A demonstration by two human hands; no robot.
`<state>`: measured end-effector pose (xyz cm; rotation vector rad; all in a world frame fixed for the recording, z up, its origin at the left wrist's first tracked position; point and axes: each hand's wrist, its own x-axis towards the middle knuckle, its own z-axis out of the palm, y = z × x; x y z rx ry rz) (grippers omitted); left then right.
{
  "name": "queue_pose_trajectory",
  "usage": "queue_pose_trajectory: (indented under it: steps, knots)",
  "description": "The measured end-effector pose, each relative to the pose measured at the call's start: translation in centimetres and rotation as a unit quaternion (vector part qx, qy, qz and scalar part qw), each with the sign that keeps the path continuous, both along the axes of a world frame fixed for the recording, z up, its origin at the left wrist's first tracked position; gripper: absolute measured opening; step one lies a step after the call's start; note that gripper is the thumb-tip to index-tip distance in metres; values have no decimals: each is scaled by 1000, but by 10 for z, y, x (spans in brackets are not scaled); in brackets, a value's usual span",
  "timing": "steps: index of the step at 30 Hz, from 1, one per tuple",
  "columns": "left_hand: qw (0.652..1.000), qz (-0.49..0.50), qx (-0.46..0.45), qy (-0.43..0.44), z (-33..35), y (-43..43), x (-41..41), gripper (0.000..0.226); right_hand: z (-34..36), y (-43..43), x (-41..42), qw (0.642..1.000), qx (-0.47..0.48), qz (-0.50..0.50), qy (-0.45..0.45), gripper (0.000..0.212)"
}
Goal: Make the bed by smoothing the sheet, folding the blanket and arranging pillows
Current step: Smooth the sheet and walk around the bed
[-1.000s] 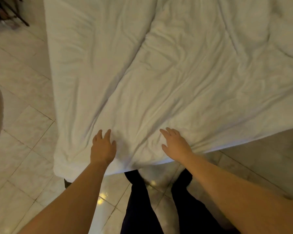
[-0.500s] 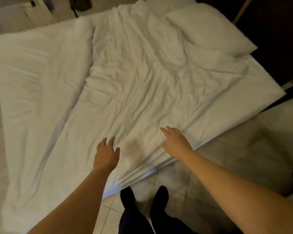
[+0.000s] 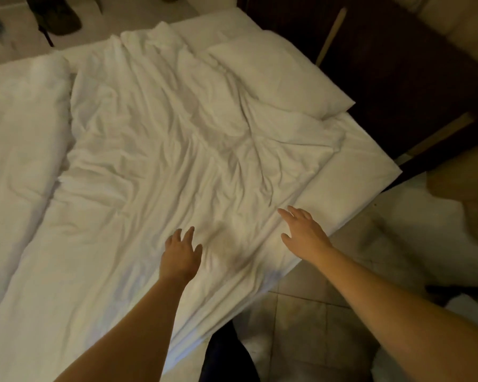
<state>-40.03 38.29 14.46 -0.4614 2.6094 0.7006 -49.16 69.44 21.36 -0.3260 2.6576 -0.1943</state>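
Observation:
A wrinkled white blanket (image 3: 163,150) covers the middle of the bed. My left hand (image 3: 181,253) lies flat on it near the bed's near edge, fingers straight and spread. My right hand (image 3: 304,232) is open too, fingers extended over the blanket's right border where it meets the bare sheet (image 3: 351,183). One white pillow (image 3: 276,75) rests at the head end on the far right. A second thick white fold of bedding (image 3: 20,128) runs along the left side.
A dark wooden headboard (image 3: 398,78) stands behind the pillow at the right. Tiled floor (image 3: 315,326) lies below the bed's near edge, with my dark trouser legs (image 3: 226,357) against it. A dark bag (image 3: 55,15) sits on the floor beyond the bed.
The camera has lifted and swung right, bringing the pillow and headboard into view. Both hands slid forward and rightward across the blanket, staying flat and open.

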Motion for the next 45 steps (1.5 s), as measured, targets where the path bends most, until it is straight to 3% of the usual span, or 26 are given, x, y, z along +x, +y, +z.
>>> queue_pose_trajectory:
  steps: [17, 31, 36, 41, 45]
  knots:
    - [996, -68, 27, -51, -39, 139, -177, 70, -20, 128, -227, 996, 85, -5, 18, 72]
    - [996, 74, 21, -51, -133, 356, -323, 76, -136, 277, -490, 999, 0, -16, -41, 67]
    - [990, 127, -19, -48, -156, 398, -345, 67, -172, 309, -542, 995, -80, -44, -43, 69]
    - [983, 170, -72, -20, -173, 405, -353, 38, -204, 319, -565, 983, -118, -79, -111, 78]
    - [981, 184, -57, -10, -176, 408, -357, 5, -222, 332, -557, 987, -114, -41, -104, 33]
